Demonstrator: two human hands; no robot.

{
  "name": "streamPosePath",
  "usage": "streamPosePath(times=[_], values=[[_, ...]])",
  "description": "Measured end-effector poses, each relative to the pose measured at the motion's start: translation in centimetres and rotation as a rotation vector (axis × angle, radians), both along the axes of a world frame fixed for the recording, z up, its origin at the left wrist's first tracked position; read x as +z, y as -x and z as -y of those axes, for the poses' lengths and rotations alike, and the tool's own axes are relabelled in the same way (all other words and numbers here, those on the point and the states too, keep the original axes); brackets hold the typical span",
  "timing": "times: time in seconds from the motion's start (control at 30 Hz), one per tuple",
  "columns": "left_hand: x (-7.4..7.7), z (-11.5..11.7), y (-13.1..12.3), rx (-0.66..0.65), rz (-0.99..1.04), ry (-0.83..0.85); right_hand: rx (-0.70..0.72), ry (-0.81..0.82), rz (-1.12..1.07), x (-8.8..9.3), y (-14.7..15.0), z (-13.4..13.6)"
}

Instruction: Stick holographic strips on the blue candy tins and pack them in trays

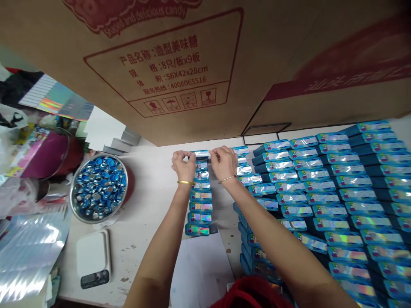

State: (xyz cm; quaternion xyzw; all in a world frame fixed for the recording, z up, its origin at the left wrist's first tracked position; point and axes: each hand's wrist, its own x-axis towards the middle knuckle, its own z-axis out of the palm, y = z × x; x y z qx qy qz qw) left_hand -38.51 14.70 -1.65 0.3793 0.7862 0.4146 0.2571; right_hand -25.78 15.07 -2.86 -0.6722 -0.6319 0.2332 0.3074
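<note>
At the far end of a single column of small blue boxes (201, 195), my left hand (184, 165) and my right hand (224, 162) face each other. Between them is one blue box (200, 153) with a shiny silver strip along its top. The thumb and fingers of my left hand close on its left end. My right hand is closed at its right end, fingertips against the edge. The other boxes in the column carry similar rainbow-shiny strips and lie toward me, one behind another.
Many more blue boxes (343, 182) stand in rows at the right. A large cardboard carton (205, 92) walls off the back. On the left are a metal bowl (74, 209) of round blue-and-silver pieces, a white scale (91, 254) and shiny sheets (35, 252). White paper (202, 269) lies nearest me.
</note>
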Motion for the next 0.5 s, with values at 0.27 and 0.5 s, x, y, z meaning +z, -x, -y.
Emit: streamPosePath(times=[0.27,0.5], values=[[-1.4,-0.5,-0.6,-0.029,-0.227,0.162,0.088,0.057,0.292,-1.0,0.2,-0.8],[-2.0,-0.8,-0.6,-0.005,-0.246,0.248,0.092,0.083,0.34,-1.8,0.4,-0.9]])
